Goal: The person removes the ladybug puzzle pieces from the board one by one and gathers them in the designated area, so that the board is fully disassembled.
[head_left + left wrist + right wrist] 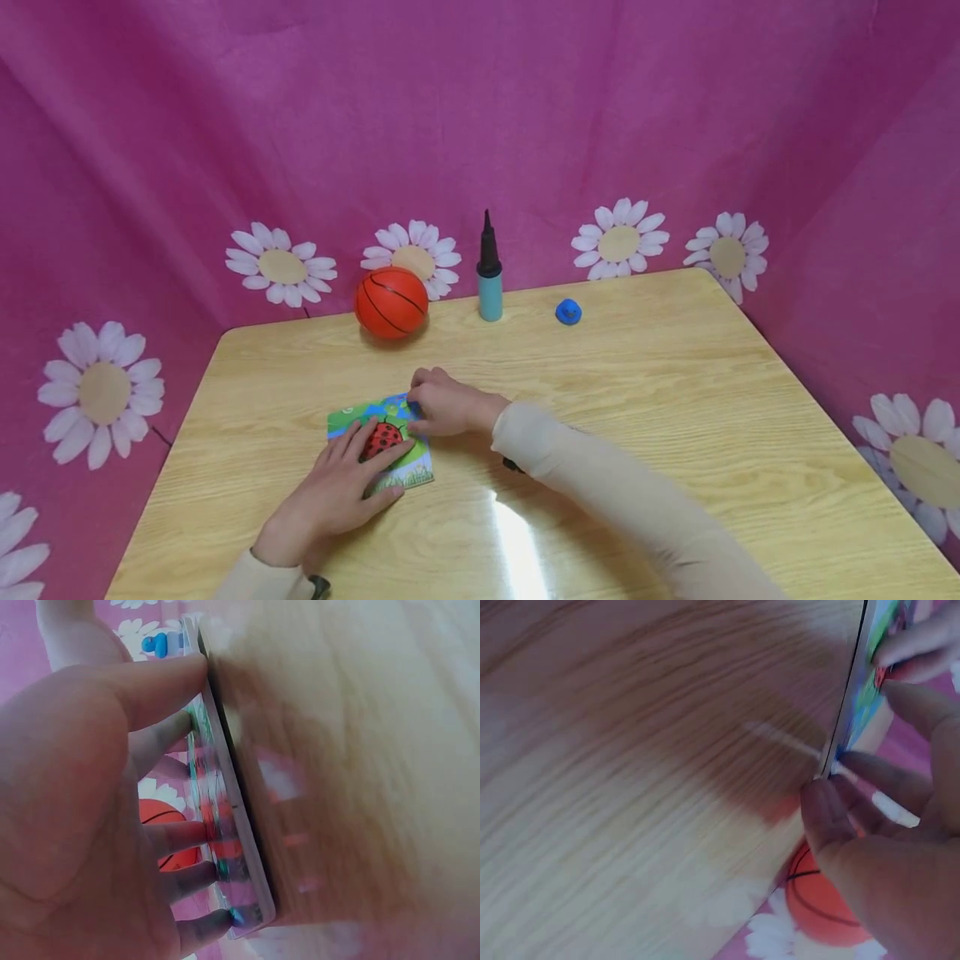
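A flat, square puzzle [420, 475] with a red ladybug on green and blue lies on the table. My left hand [337, 492] rests across its left side, fingers spread over the ladybug and thumb along the near edge. In the left wrist view, the left fingertips [191, 877] press on its picture face. At the upper right corner, my right hand [453, 404] has its fingers bent, with thumb and fingers around a blue patch; I cannot tell whether that is a loose piece. The right wrist view shows the right fingertips [826, 806] right at the corner's edge.
An orange-red basketball [392, 302] sits at the back left of the wooden table [637, 400]. Beside it stands a hand pump [491, 296] with a teal body and black nozzle. A small blue toy [568, 312] is farther right. Pink flowered cloth [480, 108] surrounds the table's back and sides.
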### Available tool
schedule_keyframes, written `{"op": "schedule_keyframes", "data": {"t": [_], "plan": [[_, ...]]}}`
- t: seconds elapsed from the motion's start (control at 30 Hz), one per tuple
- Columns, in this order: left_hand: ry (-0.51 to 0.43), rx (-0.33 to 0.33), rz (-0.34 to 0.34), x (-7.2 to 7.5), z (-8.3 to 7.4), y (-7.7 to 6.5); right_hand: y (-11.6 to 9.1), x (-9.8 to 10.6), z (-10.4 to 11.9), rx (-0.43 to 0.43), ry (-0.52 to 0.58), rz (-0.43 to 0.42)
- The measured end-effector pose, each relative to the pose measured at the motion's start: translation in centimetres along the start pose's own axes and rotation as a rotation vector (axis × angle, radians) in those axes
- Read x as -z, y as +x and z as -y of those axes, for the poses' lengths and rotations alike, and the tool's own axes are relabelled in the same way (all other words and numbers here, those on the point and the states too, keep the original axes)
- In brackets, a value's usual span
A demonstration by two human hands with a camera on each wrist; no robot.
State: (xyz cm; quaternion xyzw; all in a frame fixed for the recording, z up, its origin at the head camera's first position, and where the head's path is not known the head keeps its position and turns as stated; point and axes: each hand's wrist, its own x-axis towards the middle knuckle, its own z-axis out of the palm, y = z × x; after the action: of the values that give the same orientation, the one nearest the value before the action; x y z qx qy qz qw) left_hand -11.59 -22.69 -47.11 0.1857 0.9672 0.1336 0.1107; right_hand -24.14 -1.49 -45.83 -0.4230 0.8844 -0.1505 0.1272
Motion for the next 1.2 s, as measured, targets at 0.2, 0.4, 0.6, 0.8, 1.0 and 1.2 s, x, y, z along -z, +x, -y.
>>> {"op": "schedule_keyframes", "data": {"t": [0.2,0.4,0.6,0.8,1.0,1.2], "plan": [[0.008,-0.027,-0.032,-0.1,0.2,0.0,1.0,-0.8,1.6,-0.131,-0.067,-0.019],[0.004,-0.035,-0.038,-0.2,0.2,0.1,1.8,-1.1,2.5,-0.241,-0.035,-0.028],[-0.020,-0.015,-0.008,0.3,0.0,0.2,2.0,-1.0,2.5,-0.264,0.034,-0.050],[-0.030,0.006,0.024,0.5,-0.1,0.4,1.8,-1.3,1.9,-0.270,0.138,-0.077],[-0.047,0.016,0.038,0.5,0.0,0.5,1.8,-1.5,1.4,-0.249,0.188,-0.118],[-0.054,0.004,0.035,0.7,0.1,0.4,1.9,-1.9,1.1,-0.190,0.254,-0.152]]}}
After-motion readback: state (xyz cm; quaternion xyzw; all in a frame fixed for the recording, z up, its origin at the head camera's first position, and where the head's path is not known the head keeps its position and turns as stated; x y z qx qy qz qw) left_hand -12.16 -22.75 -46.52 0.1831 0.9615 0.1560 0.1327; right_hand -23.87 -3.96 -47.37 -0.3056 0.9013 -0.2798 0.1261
